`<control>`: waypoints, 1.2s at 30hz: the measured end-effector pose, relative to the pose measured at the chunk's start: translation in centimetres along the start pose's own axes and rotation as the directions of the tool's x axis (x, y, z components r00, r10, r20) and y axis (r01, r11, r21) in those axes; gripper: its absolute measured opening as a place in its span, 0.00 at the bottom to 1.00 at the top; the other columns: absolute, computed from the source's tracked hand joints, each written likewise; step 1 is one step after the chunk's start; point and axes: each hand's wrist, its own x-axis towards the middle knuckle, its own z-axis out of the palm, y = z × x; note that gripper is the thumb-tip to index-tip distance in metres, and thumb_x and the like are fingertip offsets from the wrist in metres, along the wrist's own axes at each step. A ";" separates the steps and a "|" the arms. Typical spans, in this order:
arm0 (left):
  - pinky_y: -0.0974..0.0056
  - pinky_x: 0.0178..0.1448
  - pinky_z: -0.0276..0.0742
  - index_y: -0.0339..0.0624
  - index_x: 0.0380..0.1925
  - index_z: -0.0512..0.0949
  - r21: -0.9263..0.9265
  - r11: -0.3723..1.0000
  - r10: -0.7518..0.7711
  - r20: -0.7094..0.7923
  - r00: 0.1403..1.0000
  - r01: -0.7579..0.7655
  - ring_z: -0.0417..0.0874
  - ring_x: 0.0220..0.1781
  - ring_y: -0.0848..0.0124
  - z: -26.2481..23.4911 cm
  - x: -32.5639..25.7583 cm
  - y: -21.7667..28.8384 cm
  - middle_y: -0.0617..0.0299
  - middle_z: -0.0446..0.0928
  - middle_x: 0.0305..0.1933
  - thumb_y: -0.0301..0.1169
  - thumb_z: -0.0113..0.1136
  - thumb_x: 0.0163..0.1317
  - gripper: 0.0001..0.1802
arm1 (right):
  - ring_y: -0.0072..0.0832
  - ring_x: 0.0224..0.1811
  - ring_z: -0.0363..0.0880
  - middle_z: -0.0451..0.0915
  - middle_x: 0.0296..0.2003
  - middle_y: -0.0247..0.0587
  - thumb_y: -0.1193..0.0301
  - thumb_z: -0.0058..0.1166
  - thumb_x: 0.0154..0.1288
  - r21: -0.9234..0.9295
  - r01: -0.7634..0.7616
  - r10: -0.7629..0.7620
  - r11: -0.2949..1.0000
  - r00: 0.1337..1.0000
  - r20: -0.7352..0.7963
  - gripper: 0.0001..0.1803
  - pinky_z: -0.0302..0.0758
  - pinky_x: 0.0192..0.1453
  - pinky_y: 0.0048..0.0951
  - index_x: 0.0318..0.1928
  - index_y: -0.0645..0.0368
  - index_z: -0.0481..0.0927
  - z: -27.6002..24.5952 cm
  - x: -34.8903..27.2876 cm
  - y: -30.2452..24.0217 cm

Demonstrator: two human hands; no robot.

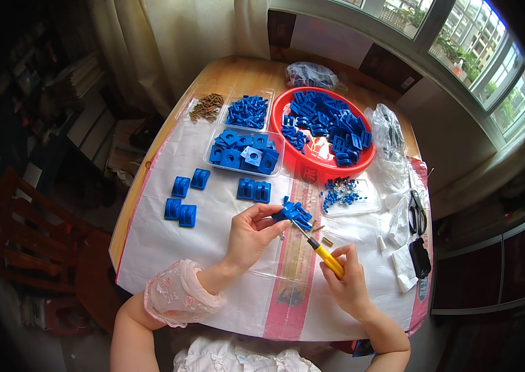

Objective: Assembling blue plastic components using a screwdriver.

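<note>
Pinched between the fingertips of my left hand (247, 240) is a small blue plastic part (281, 214). My right hand (348, 282) is closed round the yellow handle of a screwdriver (329, 261), whose thin metal shaft reaches up to the blue part; its very tip is hard to make out. Just behind lies a small pile of narrow blue pieces (300, 215). A brass-coloured pin (327, 242) rests on the cloth near the shaft. Left of the pile sit a joined-looking pair of blue ribbed blocks (254, 190) and several similar blue blocks (180, 212).
Clear trays hold brass-coloured pieces (207, 107), narrow blue pieces (250, 111) and blue square plates (244, 152). A red basin (320, 162) contains blue parts. Tiny blue and black bits (341, 192) lie at right, scissors (417, 212) and a black case (420, 258) farther right.
</note>
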 end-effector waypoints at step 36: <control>0.73 0.51 0.84 0.34 0.50 0.80 0.002 1.000 -0.019 0.018 1.000 0.019 0.86 0.47 0.77 0.1 -0.1 0.2 0.59 0.85 0.46 0.18 0.70 0.61 0.16 | 0.14 0.21 0.60 0.69 0.21 0.29 0.76 0.55 0.73 0.322 -0.226 0.189 0.919 0.972 0.142 0.06 0.55 0.24 0.22 0.47 0.65 0.79 -0.4 0.5 2.0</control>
